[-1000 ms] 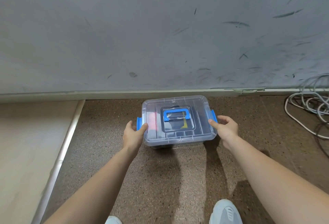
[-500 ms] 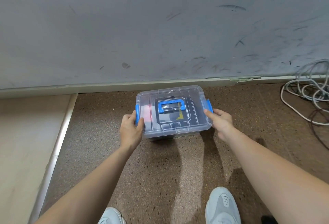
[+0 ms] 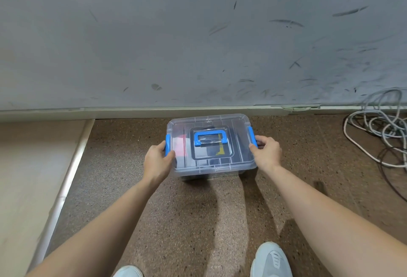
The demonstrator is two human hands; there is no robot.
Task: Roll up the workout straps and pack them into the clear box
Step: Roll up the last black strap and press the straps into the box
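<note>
The clear box (image 3: 239,127) rests on the speckled brown floor close to the wall, its clear lid on, with a blue carry handle (image 3: 210,137) lying flat in the lid's middle. Dark, red and yellow strap material (image 3: 181,147) shows dimly through the lid. My left hand (image 3: 157,160) grips the box's left side at the blue latch (image 3: 167,144). My right hand (image 3: 267,152) grips the right side at the other blue latch (image 3: 251,135).
A scuffed grey wall (image 3: 198,41) rises just behind the box. A tangle of white and dark cables (image 3: 378,131) lies on the floor at the right. A pale raised floor strip (image 3: 33,177) runs along the left. My two light shoes (image 3: 271,261) show at the bottom edge.
Both hands have closed further around the blue side latches of the box. The box sits in the same spot by the wall while the camera shifted slightly.
</note>
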